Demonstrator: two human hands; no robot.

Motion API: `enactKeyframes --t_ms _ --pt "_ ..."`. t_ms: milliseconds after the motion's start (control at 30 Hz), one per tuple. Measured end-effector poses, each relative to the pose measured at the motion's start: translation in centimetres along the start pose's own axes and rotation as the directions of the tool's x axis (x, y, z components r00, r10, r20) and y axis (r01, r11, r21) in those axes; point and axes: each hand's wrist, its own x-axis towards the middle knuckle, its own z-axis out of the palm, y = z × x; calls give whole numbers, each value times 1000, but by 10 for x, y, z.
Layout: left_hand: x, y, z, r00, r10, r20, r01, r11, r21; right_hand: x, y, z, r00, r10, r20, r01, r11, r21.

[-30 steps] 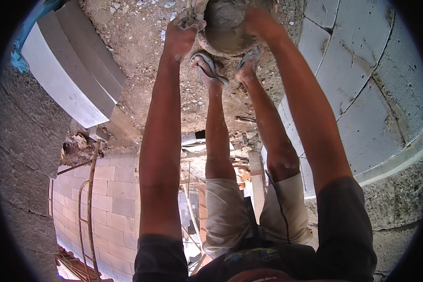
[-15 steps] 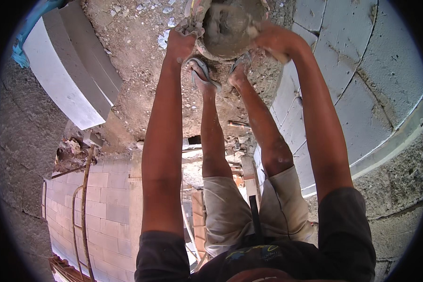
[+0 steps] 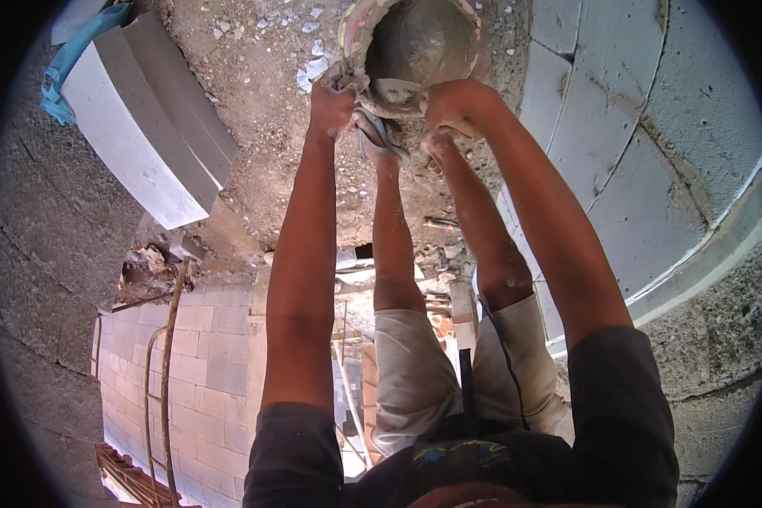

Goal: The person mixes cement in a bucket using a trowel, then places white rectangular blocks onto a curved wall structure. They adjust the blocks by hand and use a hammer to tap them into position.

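Note:
A round bucket (image 3: 411, 42) smeared with grey mortar sits at the top of the view, with wet grey mortar inside it. My left hand (image 3: 330, 106) grips its near rim on the left side. My right hand (image 3: 453, 106) grips the near rim on the right. Both arms reach straight forward to it. My feet in sandals (image 3: 381, 135) stand just below the bucket on dusty ground.
Grey blocks (image 3: 144, 144) with a blue cloth (image 3: 72, 59) lie at the upper left. A wall of large grey blocks (image 3: 652, 144) runs along the right. Below my legs, a block wall (image 3: 203, 364) drops away, with a hose (image 3: 165, 372) and debris far below.
The bucket has come lower and nearer in view, and its open top with the mortar now shows. Both hands stay on its rim.

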Motion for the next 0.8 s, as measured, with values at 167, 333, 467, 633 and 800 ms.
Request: enactKeyframes --t_ms 167,333,467,633,800 --pt "3 -5 -1 994 -108 -15 108 994 -32 -27 39 -50 918 -20 -396 165 927 336" --pt "2 -27 -8 997 65 36 -63 996 -67 110 -2 -32 894 276 -352 -285 958 26" --pt "-8 -29 -11 998 23 -52 -23 1000 -3 124 -27 51 959 -148 -243 65 946 -318" --pt "-27 -23 11 996 -1 -91 -5 998 -66 17 -15 9 994 -64 -86 76 987 143" --pt "-30 -23 17 993 -27 -114 16 996 -93 -41 52 -46 966 29 -258 71 928 367"
